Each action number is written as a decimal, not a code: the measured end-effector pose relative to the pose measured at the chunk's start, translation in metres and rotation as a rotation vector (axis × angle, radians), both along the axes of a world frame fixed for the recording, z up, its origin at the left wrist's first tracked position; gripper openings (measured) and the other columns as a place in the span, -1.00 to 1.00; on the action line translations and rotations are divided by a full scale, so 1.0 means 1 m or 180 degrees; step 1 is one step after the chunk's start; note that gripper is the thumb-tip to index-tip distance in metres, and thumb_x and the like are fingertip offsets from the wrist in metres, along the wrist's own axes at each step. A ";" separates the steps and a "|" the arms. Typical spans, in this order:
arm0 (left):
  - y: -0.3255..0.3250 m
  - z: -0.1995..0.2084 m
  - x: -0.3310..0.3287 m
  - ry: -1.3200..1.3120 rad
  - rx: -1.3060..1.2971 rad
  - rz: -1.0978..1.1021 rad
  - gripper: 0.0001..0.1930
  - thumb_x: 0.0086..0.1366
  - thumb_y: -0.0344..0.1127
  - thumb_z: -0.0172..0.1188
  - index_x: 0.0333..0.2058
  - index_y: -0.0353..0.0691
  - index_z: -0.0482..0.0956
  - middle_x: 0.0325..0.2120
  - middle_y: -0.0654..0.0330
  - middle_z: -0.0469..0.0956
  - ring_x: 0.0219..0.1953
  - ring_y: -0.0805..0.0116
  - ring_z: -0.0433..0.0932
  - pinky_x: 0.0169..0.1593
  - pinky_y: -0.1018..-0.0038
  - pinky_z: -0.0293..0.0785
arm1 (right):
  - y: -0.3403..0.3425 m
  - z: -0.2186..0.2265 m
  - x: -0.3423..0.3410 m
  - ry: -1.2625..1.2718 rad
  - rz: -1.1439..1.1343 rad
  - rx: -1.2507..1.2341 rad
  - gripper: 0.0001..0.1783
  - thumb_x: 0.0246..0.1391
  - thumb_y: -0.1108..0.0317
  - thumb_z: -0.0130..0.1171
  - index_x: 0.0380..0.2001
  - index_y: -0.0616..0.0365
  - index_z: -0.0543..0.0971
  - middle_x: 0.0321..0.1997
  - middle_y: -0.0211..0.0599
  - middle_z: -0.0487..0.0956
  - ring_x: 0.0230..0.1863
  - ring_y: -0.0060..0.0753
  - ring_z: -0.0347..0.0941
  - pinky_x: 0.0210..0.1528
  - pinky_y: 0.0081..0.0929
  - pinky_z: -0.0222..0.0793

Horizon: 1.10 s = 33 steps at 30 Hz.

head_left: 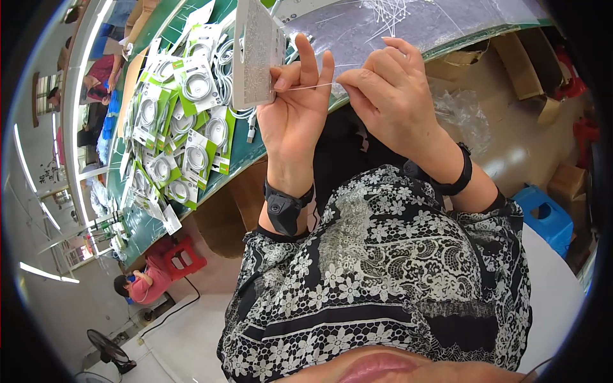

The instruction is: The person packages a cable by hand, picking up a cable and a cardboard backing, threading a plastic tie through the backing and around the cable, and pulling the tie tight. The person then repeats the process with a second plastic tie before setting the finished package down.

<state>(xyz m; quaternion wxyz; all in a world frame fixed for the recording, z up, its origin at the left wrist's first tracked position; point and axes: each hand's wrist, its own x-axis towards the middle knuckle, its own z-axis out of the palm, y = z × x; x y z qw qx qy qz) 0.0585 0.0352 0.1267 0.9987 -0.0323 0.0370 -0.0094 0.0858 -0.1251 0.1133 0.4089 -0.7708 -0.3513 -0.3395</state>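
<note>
Hands at work over a bench, seen from the wearer's head; clock positions are taken about the centre of the view. The left hand [292,124], at 12 o'clock, is turned palm toward the wearer and grasps a white printed packaging card [258,57], which stands nearly edge-on at 11 o'clock. The card is foreshortened, so which digits bear on it cannot be told with certainty. Two fingers of this hand rise free of the card, toward 12 o'clock. The right hand [396,92], at 1 o'clock, pinches the end of a thin white strand [310,87] between thumb and forefinger; the strand runs taut from the card, across the left hand's fingers, to this pinch. Dark wristbands [284,209] encircle both wrists.

At 10 o'clock, a heap of carded white cables [196,86], their cards white and green, covers the green bench top [246,152]. A metal-tipped cable plug [251,135] projects at the heap's edge, just below the white card. At 1 o'clock, beyond the right hand, further loose strands [388,14] lie fanned on a greyish sheet [440,25]. Crumpled clear plastic [463,121] lies on the floor at 2 o'clock; a blue stool [548,217] stands at 3 o'clock, and a red stool [191,260] at 8 o'clock.
</note>
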 end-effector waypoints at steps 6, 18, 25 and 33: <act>-0.005 -0.004 0.000 -0.0391 0.0375 -0.0122 -0.75 0.34 -0.20 -0.03 -0.32 -0.20 0.57 -0.59 0.25 0.36 0.15 0.18 0.35 0.31 0.02 0.02 | 0.004 0.006 -0.005 0.0172 0.0018 -0.0010 -0.79 -0.26 0.51 0.28 -0.44 0.05 0.57 -0.56 -0.50 0.37 -0.46 -0.46 0.36 0.08 -0.21 0.22; -0.004 -0.039 -0.013 0.0231 0.1911 -0.0768 -0.66 0.37 -0.08 -0.02 -0.02 -0.14 0.41 -0.17 0.22 0.53 -0.10 0.38 0.49 0.05 0.31 0.36 | 0.008 -0.035 -0.003 0.1913 0.0701 0.1250 -0.82 -0.11 0.55 0.17 -0.35 0.20 0.57 -0.35 -0.21 0.58 -0.19 -0.29 0.50 -0.09 -0.39 0.33; -0.012 -0.032 -0.011 0.0250 0.2805 -0.0004 -0.66 0.34 -0.17 0.05 0.01 -0.19 0.39 -0.14 0.20 0.51 -0.13 0.42 0.50 -0.02 0.41 0.41 | -0.007 -0.051 -0.003 0.1764 0.0628 0.0874 -0.78 -0.14 0.46 0.25 -0.32 0.17 0.58 -0.39 -0.24 0.56 -0.32 -0.23 0.46 -0.15 -0.41 0.31; -0.022 -0.040 -0.018 0.0188 0.3805 0.0740 -0.67 0.35 -0.29 0.04 0.02 -0.33 0.34 -0.12 0.20 0.47 -0.10 0.46 0.46 -0.03 0.53 0.40 | -0.007 -0.003 -0.017 0.0131 0.0239 -0.0439 -0.58 -0.23 0.45 0.33 -0.18 0.12 0.54 -0.27 -0.29 0.43 -0.30 -0.25 0.36 -0.23 -0.34 0.28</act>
